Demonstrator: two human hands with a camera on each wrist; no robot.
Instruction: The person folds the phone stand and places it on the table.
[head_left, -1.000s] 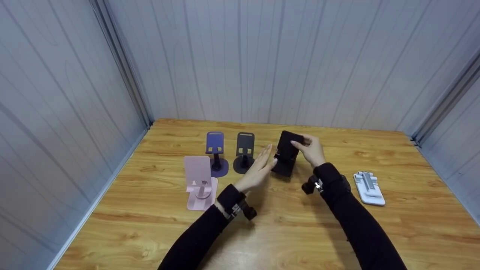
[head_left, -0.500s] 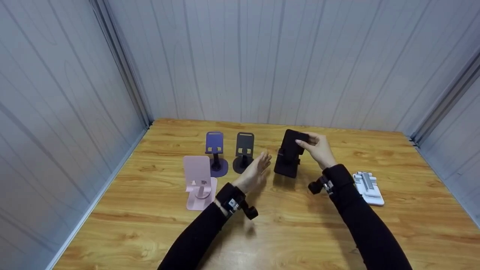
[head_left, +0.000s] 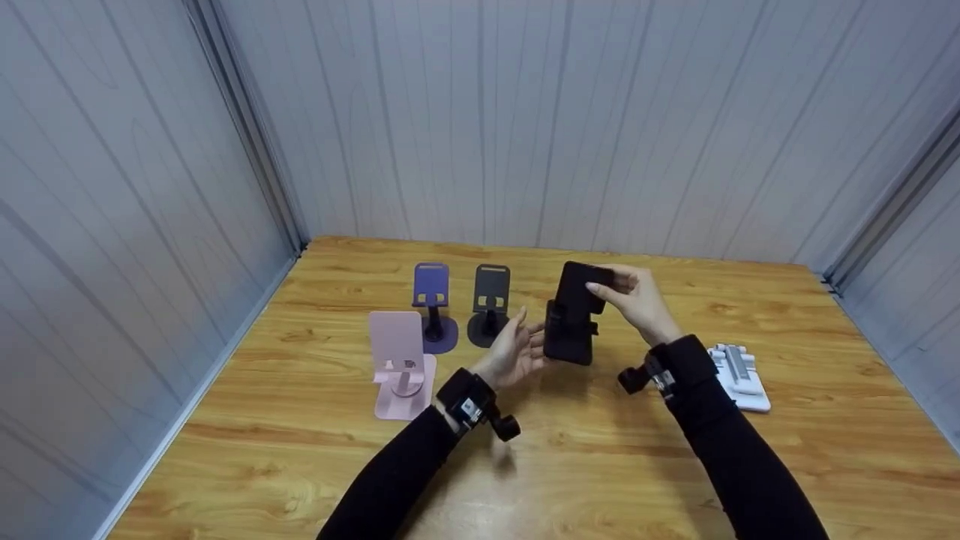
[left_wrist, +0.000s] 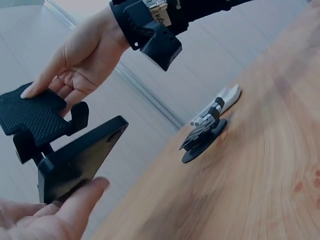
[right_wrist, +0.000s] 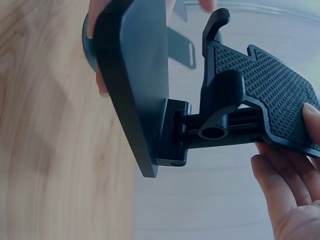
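Observation:
A black folding phone stand (head_left: 582, 283) is held up over the table. My right hand (head_left: 639, 301) pinches the edge of its textured upper plate (left_wrist: 37, 112), thumb on the front and fingers behind. The plate is hinged on black arms to a thick rectangular base (head_left: 568, 343). My left hand (head_left: 516, 354) is at the base's left side, palm turned up and thumb raised. Its fingers (right_wrist: 101, 82) reach behind the base and are partly hidden. Two hooked lips (right_wrist: 222, 95) stick out from the plate's lower edge.
Left of the hands stand a purple phone stand (head_left: 431, 285), a dark grey one (head_left: 491, 289) and a pink one (head_left: 396, 345). A folded white stand (head_left: 742, 386) lies at the right. The left wrist view shows a folded dark stand (left_wrist: 202, 142) before it. Walls (head_left: 525, 120) enclose the table.
My left hand first drew back from the stand, then turned palm up and came to its base. My right hand shifted right with the stand, which now sits slightly lower and tilts differently.

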